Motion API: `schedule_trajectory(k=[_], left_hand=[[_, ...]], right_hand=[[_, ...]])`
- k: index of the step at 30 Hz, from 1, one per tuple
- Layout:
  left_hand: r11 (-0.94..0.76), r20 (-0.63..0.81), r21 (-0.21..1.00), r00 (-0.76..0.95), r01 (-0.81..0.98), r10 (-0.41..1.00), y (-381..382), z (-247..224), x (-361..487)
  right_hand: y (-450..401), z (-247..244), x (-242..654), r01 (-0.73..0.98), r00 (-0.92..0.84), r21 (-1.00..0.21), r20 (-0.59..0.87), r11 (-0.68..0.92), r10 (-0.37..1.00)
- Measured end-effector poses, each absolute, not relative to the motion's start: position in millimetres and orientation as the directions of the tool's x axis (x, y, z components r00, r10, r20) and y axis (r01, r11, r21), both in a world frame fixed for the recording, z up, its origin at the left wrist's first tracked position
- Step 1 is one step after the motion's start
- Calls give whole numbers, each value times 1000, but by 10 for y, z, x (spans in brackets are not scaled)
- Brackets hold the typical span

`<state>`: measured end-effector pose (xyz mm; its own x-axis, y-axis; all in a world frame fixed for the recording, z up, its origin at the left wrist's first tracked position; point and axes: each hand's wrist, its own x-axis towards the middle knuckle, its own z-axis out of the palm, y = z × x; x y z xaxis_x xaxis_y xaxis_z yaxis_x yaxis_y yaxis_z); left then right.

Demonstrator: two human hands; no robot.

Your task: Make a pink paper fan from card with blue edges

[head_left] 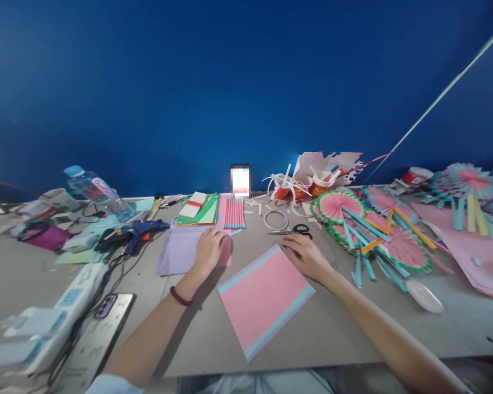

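Observation:
A pink sheet (265,303) with light blue and lilac bands along two opposite edges lies at an angle in front of me. My right hand (306,256) rests at its upper right corner, fingers loosely extended, close to black-handled scissors (301,231). To the left, my left hand (209,249) lies with fingers loosely bent over the edge of lilac paper (176,251) and a pink strip of paper (226,256). A small light blue piece (235,232) is by its fingertips. Just beyond stands a pleated pink and blue paper (233,213).
Watermelon-patterned paper fans (340,208) and a white oval object (424,296) lie right. Red cups (322,183) and a tape ring (276,220) are at the back. Leftward are a glue gun (145,232), bottle (100,191), power strip (68,312) and phone (102,339).

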<state>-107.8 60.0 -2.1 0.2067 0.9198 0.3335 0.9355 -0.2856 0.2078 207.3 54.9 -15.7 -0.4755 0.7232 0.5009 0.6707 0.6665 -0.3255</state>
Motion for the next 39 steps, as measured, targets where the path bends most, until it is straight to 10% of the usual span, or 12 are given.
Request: schedule_trajectory(k=[8,23,30,35,39], left_hand=[[-328,378,176,244,928,893,636,-88,-1109],[-452,484,180,322,874,814,427,-60,-844],[-645,481,183,504,742,717,154,-24,-560],[-742,520,-14,639,670,567,40,-49,-498],[-747,547,45,609,663,574,34,-79,-496]], right_hand=[[748,-290,2275,795,-239,-389,505,466,829],[553,-128,2015,622,-253,-546,538,562,804],[329,-48,1768,303,-369,-947,-15,105,929],[320,-72,1752,180,-420,-978,-170,-102,892],[367,-51,1787,107,-363,-978,-206,-179,909]])
